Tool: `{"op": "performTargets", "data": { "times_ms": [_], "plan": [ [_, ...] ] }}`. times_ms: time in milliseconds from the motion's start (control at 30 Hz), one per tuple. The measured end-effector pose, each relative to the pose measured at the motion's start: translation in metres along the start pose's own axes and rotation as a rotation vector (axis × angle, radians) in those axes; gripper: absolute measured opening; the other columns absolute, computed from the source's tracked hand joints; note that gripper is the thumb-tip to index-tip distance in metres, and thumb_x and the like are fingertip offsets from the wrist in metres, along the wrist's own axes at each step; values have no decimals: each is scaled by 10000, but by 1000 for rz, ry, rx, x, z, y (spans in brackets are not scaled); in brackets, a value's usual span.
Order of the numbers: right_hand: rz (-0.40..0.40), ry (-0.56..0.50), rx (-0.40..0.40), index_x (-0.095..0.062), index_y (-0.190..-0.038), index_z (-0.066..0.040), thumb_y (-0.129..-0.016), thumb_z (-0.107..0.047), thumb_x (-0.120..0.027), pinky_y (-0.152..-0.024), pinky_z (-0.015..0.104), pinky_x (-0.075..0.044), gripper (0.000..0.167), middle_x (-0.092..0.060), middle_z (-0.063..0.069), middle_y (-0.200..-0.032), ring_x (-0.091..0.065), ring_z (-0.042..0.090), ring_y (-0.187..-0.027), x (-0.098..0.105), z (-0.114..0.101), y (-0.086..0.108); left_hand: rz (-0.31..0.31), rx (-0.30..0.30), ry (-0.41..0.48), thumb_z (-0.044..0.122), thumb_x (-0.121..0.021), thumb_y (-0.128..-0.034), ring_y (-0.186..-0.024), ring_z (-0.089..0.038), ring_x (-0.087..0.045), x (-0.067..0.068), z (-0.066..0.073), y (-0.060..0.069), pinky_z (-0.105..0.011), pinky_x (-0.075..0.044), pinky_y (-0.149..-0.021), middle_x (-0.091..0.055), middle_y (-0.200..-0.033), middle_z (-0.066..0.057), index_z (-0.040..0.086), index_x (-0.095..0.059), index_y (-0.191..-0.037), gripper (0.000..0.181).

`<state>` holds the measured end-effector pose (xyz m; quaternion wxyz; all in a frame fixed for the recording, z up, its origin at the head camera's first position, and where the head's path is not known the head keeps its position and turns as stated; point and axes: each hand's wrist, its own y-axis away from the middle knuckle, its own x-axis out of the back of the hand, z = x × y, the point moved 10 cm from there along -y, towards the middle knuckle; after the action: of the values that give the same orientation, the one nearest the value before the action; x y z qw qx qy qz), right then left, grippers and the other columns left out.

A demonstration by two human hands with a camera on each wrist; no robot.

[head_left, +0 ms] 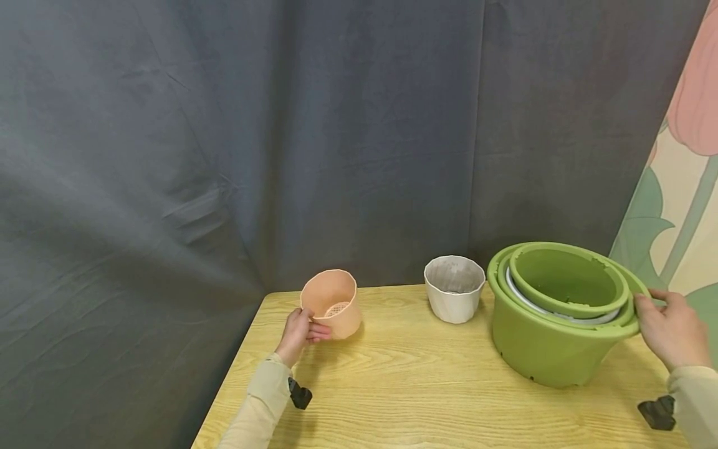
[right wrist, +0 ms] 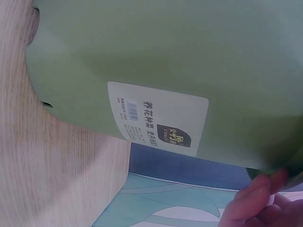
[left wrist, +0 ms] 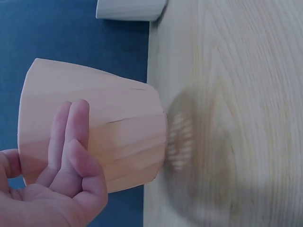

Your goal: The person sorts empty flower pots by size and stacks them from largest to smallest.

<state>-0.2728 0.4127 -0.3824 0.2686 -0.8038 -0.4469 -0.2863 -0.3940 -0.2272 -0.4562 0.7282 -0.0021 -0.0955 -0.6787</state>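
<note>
On the left, my left hand (head_left: 300, 335) pinches the near rim of a peach flowerpot (head_left: 344, 321) with a perforated base. The left wrist view shows two fingers (left wrist: 79, 125) along the outside of its faceted wall, with the pot's base just off the wood and a shadow beneath. At the right, my right hand (head_left: 675, 329) grips the rim of a large green flowerpot (head_left: 552, 355). Nested inside are a white-rimmed pot (head_left: 518, 288) and a smaller green pot (head_left: 566, 277). A white label (right wrist: 158, 118) on the large pot shows in the right wrist view.
A white faceted flowerpot (head_left: 455, 305) stands near the back edge of the wooden table (head_left: 392, 386), left of the green stack. Behind the table hangs a dark grey curtain (head_left: 364, 137). A panel with painted flowers (head_left: 684, 212) stands at the far right.
</note>
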Motion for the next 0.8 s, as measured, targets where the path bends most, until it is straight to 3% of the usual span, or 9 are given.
{"op": "performTargets", "data": {
  "times_ms": [233,800],
  "plan": [
    [5,2,-1,-243,-1400,202,-1015,-304,-253,-681,594,-404,636,-582,432,-1028,-503,591,-908,0,1,0,-81,-19,2,142,-330,-914,-560,-164,-699,-18,13,4,-240,-505,-506,-707,-648,-61,-47,-431,-1124,300],
    [-1,1,6,-255,-1396,200,-1016,-302,-260,-709,614,-401,629,-542,452,-1122,-481,623,-963,0,0,1,-228,-83,10,163,-340,-949,-588,-148,-703,-66,51,27,-216,-530,-538,-712,-666,-48,-59,-429,-1166,323]
  ]
}}
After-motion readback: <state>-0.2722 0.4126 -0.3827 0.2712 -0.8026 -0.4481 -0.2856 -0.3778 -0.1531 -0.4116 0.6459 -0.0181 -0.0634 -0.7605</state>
